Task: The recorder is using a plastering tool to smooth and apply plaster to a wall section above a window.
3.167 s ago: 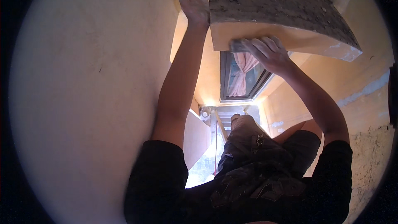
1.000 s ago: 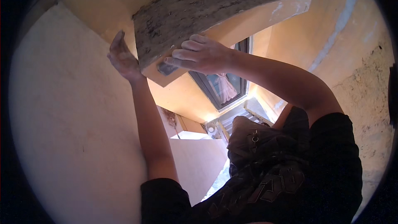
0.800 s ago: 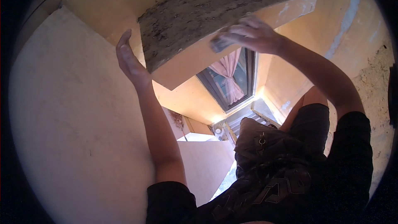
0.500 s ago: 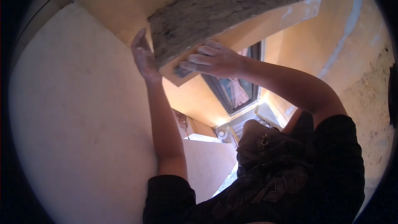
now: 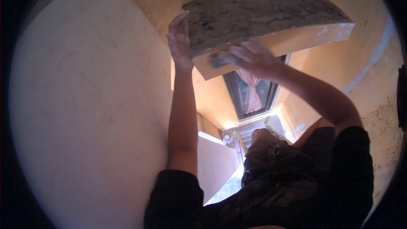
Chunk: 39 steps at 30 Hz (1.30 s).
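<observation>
A thick ledge [image 5: 292,41] juts from the wall, its top rough and dark with dirt and its front face painted orange-yellow. At the ledge's left end is my left hand [image 5: 179,42], fingers stretched upward and apart, with nothing seen in it. My right hand [image 5: 254,59], smeared by motion, is closed over a small dark grey pad [image 5: 218,59]. That pad lies against the front face near its left corner. Its far part is hidden under my fingers, and the blur hides what it is made of.
A large pale wall panel [image 5: 93,101] stands close on my left. Below the ledge is a dark-framed window [image 5: 254,91] with a pink curtain [image 5: 251,95]. The orange wall [image 5: 373,97] on the right has a pale streak and rough patches.
The view has shifted, so the ledge and both hands appear farther right. My right hand and the pad have slid slightly right along the front face. My left hand stays at the ledge's end.
</observation>
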Available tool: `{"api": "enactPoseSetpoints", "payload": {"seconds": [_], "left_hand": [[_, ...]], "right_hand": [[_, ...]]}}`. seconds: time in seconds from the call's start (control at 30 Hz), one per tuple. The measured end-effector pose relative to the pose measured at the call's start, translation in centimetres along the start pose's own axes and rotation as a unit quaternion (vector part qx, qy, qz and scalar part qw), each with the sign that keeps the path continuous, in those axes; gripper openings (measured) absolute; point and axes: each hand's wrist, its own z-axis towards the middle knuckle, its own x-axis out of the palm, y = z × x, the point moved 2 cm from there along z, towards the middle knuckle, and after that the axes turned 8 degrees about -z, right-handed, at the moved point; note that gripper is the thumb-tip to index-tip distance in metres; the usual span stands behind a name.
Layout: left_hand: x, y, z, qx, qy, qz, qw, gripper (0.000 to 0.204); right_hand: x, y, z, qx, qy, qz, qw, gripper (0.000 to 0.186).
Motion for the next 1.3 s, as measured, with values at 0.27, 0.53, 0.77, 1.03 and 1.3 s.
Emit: {"api": "enactPoseSetpoints", "payload": {"seconds": [0.27, 0.53, 0.77, 1.03, 1.3], "left_hand": [[0.7, 0.9, -1.1, 0.028, 0.021, 0.048, 0.998, 0.068], [2.0, -1.6, -2.5, 0.043, -0.115, 0.296, 0.947, 0.04], [6.3, -2.8, -8.5, 0.182, -0.155, 0.581, 0.778, 0.046], [7.7, 4.6, -11.7, -0.001, -0.164, 0.702, 0.693, 0.09], [13.6, 9.6, -14.2, -0.033, -0.117, 0.704, 0.7, 0.087]], "right_hand": [[-0.6, 4.8, -0.8, 0.059, 0.032, 0.079, 0.995, 0.053], [-5.6, 9.1, -25.8, 0.519, 0.242, 0.065, 0.817, 0.053], [-5.7, 11.2, -36.9, 0.787, 0.137, 0.149, 0.583, 0.049], [-3.5, 13.8, -31.2, 0.738, 0.15, 0.244, 0.612, 0.05], [-3.0, 13.2, -31.7, 0.722, 0.095, 0.321, 0.605, 0.046]]}}
